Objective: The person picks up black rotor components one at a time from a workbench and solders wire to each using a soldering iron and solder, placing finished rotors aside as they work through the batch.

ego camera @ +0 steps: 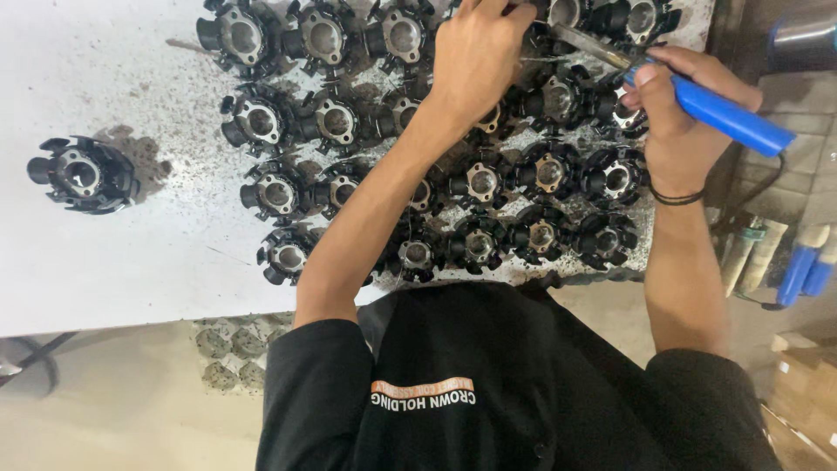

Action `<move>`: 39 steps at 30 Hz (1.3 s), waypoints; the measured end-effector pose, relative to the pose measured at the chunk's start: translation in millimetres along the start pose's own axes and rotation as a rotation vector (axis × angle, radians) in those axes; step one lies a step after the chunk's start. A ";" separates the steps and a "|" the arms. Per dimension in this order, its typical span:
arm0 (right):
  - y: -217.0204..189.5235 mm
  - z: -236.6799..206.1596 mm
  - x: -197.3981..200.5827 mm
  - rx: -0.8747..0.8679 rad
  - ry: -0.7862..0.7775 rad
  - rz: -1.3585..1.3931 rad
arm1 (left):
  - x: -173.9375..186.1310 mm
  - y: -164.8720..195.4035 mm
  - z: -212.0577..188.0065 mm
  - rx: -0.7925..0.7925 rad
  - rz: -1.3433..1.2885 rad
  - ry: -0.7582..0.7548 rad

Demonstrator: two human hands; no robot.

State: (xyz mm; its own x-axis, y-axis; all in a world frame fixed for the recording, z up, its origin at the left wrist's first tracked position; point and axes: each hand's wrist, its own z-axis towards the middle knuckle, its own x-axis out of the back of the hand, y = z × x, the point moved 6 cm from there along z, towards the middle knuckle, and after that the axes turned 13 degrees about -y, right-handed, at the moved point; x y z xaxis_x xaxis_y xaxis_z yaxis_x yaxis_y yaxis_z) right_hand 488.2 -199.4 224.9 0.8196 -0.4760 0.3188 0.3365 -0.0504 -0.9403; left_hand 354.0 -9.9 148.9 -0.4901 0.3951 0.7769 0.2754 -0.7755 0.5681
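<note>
My black short-sleeved shirt point(488, 392) carries an orange stripe above white lettering; a thin dark band point(677, 198) circles my right wrist, forearms bare.

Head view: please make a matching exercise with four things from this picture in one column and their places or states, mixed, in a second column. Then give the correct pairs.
Things:
1. left hand
2. right hand
3. single black round part
4. wrist band

Places or states:
A. stands alone at the left of the white table
B. holds a blue-handled tool
C. sits around the right wrist
D. rests over the grouped black parts

Pairs: 1-D, 2-B, 3-A, 4-C
</note>
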 end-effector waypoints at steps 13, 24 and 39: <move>-17.5 17.8 -3.2 -0.036 -0.053 -0.016 | 5.6 8.2 1.2 -0.082 -0.039 0.000; -21.4 30.0 4.9 0.095 -0.103 -0.153 | -1.7 16.1 11.5 -0.053 -0.156 0.034; 2.3 -118.2 8.8 -0.024 0.094 -0.062 | 24.4 64.8 -73.0 0.026 -0.092 -0.204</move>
State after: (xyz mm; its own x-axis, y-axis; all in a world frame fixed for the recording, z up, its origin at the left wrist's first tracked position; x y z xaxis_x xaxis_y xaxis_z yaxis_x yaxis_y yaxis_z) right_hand 441.4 -307.5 211.5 0.7504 -0.5512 0.3648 0.3729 -0.1027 -0.9222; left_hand 299.5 -86.5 185.0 -0.3373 0.5574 0.7586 0.2598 -0.7194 0.6442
